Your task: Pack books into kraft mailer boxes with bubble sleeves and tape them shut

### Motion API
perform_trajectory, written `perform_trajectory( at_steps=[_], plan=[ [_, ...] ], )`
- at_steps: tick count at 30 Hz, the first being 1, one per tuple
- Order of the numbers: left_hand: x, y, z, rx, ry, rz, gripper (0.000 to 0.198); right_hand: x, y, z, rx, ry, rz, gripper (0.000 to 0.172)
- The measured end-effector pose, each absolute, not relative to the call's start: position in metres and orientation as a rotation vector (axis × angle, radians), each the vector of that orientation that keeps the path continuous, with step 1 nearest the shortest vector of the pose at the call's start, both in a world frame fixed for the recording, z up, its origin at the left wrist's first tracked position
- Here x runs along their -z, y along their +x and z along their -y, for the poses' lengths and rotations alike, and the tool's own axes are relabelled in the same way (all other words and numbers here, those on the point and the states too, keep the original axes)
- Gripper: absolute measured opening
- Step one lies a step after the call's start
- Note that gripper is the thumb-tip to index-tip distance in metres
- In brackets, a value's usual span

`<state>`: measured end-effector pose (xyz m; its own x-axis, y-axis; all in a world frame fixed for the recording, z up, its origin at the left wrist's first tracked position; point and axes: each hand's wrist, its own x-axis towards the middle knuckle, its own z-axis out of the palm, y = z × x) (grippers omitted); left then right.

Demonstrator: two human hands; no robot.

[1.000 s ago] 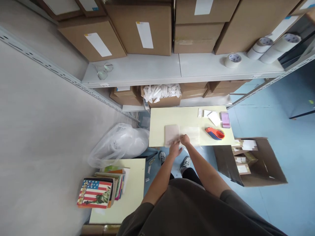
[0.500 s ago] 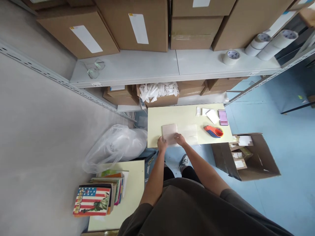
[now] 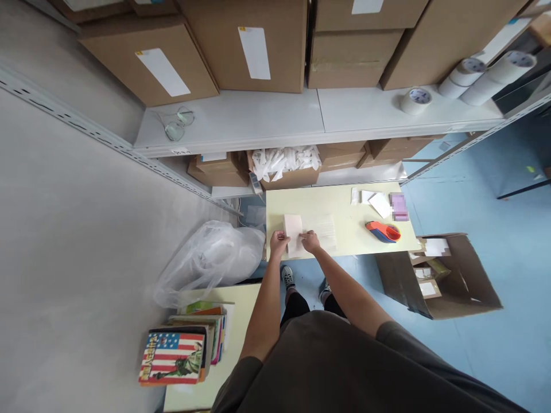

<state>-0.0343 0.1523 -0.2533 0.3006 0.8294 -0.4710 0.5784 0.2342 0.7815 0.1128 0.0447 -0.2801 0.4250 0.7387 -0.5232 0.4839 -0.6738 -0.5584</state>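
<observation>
On the pale yellow table (image 3: 310,203) lies a white flat item (image 3: 293,228) partly inside a clear plastic bag (image 3: 323,230). My left hand (image 3: 278,242) grips the item's left near edge with fingers curled. My right hand (image 3: 309,241) pinches the bag and item at their near edge, just right of the left hand. Both hands rest at the table's front edge.
An orange and blue tape dispenser (image 3: 383,232) and paper slips (image 3: 373,201) lie on the table's right. An open cardboard box (image 3: 447,281) stands on the floor to the right. A clear plastic sack (image 3: 209,258) and a book stack (image 3: 183,350) are at left. Shelves hold boxes and tape rolls (image 3: 415,100).
My left hand moved from beside the right hand out to the item's left edge. The white item looks narrower and sits further left of the bag.
</observation>
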Motion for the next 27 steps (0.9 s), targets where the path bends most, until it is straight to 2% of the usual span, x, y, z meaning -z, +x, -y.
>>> perform_trajectory(
  at_steps=[4, 9, 15, 19, 22, 27],
  plan=[
    [0.241, 0.018, -0.119, -0.258, 1.613, -1.248, 0.043, 0.278, 0.142, -0.005, -1.16, -2.316, 0.806, 0.063],
    [0.248, 0.079, -0.065, 0.0, 1.913, -1.119, 0.042, 0.291, 0.176, 0.069, -0.933, -2.271, 0.286, 0.061],
    [0.26, 0.088, -0.047, 0.068, 2.079, -1.064, 0.046, 0.304, 0.205, 0.099, -0.953, -2.11, 0.279, 0.06],
    [0.263, 0.058, -0.059, -0.108, 1.901, -1.276, 0.047, 0.308, 0.204, 0.077, -1.073, -2.005, 0.391, 0.056],
    [0.272, 0.029, -0.068, -0.122, 1.516, -1.458, 0.048, 0.314, 0.199, 0.061, -1.135, -1.986, 0.489, 0.05],
    [0.292, -0.005, -0.097, -0.319, 0.948, -1.249, 0.055, 0.328, 0.191, 0.024, -1.148, -1.934, 0.443, 0.048]
  ],
)
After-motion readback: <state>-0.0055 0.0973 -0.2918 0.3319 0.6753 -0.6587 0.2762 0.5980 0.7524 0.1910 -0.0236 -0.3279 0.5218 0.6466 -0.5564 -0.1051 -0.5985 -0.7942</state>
